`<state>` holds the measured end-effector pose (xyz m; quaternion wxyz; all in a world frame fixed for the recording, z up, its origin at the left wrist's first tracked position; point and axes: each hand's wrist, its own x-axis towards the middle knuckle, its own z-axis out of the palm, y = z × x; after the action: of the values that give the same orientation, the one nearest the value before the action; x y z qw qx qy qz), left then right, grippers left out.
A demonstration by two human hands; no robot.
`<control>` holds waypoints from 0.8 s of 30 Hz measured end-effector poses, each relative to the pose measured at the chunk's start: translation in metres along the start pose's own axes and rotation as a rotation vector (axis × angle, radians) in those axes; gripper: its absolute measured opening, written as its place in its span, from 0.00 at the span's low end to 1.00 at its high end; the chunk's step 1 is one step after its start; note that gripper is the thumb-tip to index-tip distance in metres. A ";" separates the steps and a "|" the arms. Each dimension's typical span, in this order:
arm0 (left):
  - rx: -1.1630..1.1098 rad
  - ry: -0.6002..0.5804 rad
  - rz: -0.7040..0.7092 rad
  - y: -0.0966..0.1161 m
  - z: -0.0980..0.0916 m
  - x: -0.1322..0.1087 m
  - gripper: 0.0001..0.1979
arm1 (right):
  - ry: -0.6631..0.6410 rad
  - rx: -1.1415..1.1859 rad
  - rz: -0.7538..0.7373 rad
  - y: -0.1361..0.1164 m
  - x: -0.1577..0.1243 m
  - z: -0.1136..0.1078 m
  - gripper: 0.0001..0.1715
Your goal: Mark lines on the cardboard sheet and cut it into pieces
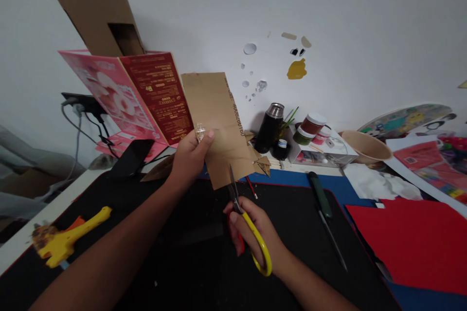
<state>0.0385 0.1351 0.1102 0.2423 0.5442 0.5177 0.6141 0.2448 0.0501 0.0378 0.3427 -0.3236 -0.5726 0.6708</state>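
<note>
My left hand (192, 154) grips a flat brown cardboard piece (219, 106) at its left edge, thumb on the front. Printed characters run down the card's right side, and a patch of clear tape shines near my thumb. My right hand (255, 228) is closed around scissors (263, 252) with one yellow and one red handle. The scissor blades meet the lower edge of the cardboard, one blade lying in front of it. Both hands are above a black mat (189, 262).
A green-handled knife (321, 199) and red sheet (416, 243) lie to the right. A yellow tool-like object (69, 240) rests at left. Behind stand a pink and red box (153, 92), black flask (270, 128), paint jars (313, 124) and wooden bowl (367, 148). A phone (131, 157) lies back left.
</note>
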 end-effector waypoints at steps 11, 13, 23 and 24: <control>-0.065 -0.004 -0.007 0.000 0.001 0.000 0.14 | -0.004 0.004 -0.021 0.000 0.001 -0.001 0.28; -0.075 -0.008 -0.010 0.001 0.001 -0.001 0.14 | -0.005 0.002 -0.023 0.001 0.001 -0.001 0.28; -0.052 -0.022 -0.030 0.007 0.001 -0.001 0.14 | -0.009 -0.032 -0.021 -0.003 -0.001 -0.001 0.27; -0.049 -0.025 -0.031 0.006 0.001 -0.001 0.15 | -0.008 -0.031 -0.018 -0.003 -0.001 -0.001 0.28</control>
<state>0.0412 0.1325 0.1156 0.2713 0.5376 0.5079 0.6160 0.2463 0.0500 0.0412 0.3413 -0.3208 -0.5874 0.6599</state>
